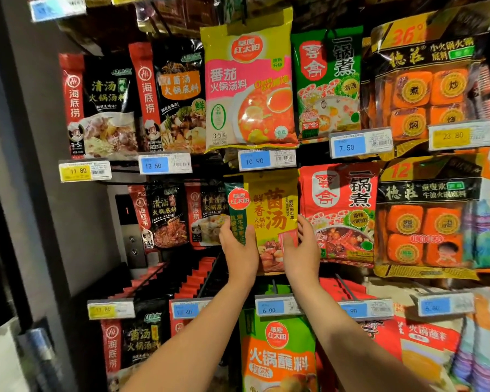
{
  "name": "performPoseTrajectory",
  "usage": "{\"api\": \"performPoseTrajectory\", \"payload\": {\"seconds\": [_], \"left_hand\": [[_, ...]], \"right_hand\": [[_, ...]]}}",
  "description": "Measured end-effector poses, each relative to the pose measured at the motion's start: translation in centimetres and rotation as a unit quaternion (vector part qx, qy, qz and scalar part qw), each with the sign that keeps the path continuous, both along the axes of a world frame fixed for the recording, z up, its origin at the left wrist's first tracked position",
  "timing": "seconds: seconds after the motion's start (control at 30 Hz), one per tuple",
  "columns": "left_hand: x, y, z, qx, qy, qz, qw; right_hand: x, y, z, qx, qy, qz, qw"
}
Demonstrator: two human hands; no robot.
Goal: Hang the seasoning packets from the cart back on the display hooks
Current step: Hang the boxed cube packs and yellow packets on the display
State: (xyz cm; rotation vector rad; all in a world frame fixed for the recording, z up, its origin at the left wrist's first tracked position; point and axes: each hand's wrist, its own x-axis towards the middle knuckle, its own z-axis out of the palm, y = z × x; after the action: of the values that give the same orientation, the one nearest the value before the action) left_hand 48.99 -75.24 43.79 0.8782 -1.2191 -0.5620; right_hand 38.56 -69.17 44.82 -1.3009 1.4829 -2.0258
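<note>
One head-worn view faces forward, close to the display rack point(266, 165) of packets.

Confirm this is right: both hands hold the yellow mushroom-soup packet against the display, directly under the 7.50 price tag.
Not quite. In the head view, the left hand and right hand do hold the yellow packet against the display, but it sits directly under the 10.90 tag; the 7.50 tag is further right.
</note>
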Motion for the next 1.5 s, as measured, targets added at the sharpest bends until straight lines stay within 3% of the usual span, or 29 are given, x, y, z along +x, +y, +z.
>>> {"api": "performPoseTrajectory", "payload": {"seconds": [0.27,0.6,0.73,0.83,0.93,1.0,1.1,1.27,1.5], "left_hand": [[0.7,1.6,-0.3,0.052,-0.051,-0.028,0.997],[3.4,6.3,-1.4,0.052,-0.075,-0.071,0.993],[3.9,10.9,-3.3,0.036,-0.091,-0.021,0.995],[3.2,13.9,-5.9,0.039,-0.09,-0.068,0.993],[1.1,16.8,-10.5,0.066,-0.118,-0.125,0.983],[-0.9,19.0,-14.1,0.081,-0.168,-0.157,0.97],[-3.8,22.4,-19.3,0.111,-0.253,-0.218,0.936],[-9.5,27.9,-26.5,0.2,-0.267,-0.367,0.868],[-22.8,35.8,-33.9,0.262,-0.335,-0.501,0.754]], "right_hand": [[0.5,0.7,0.2,0.019,0.021,-0.004,1.0],[2.8,4.1,-0.3,0.039,0.021,-0.012,0.999],[2.7,6.8,-2.6,0.06,0.01,-0.031,0.998],[2.0,10.5,-5.3,0.034,-0.031,-0.037,0.998],[-0.1,14.8,-10.1,0.066,-0.079,-0.04,0.994],[-2.4,18.5,-13.7,0.083,-0.115,-0.048,0.989],[-6.8,24.1,-19.5,0.164,-0.085,-0.121,0.975],[-13.4,34.1,-28.3,0.274,-0.125,-0.22,0.928],[-21.9,44.9,-35.2,0.312,-0.221,-0.323,0.866]]}}
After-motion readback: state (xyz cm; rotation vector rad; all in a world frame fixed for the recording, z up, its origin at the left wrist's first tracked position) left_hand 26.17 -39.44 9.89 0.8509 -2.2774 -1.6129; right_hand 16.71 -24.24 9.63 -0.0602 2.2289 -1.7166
